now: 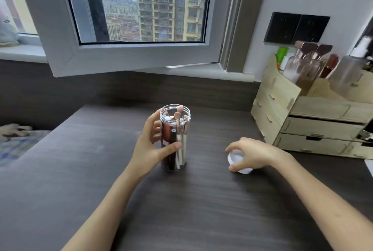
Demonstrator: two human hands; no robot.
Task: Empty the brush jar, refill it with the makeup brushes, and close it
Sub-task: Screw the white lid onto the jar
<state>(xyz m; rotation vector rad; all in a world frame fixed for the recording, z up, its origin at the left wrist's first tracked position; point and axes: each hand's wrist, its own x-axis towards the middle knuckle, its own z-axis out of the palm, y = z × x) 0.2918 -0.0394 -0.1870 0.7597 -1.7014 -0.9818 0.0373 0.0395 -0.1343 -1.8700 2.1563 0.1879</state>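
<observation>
A clear plastic brush jar (176, 161) stands upright on the dark desk (80, 180), its mouth uncovered. Inside it are several makeup brushes (178, 121) with white handles and pink tips, plus dark tubes. My left hand (150, 145) wraps around the jar's left side, thumb across the front. To the right, my right hand (252, 154) rests on the desk with its fingers closed over the white lid (237, 158), which lies apart from the jar.
A light wooden organiser (302, 119) with drawers and bottles stands at the back right. An inward-swung window sash (125, 57) hangs over the desk's far edge. A bed with blue cloth (16, 145) lies left of the desk.
</observation>
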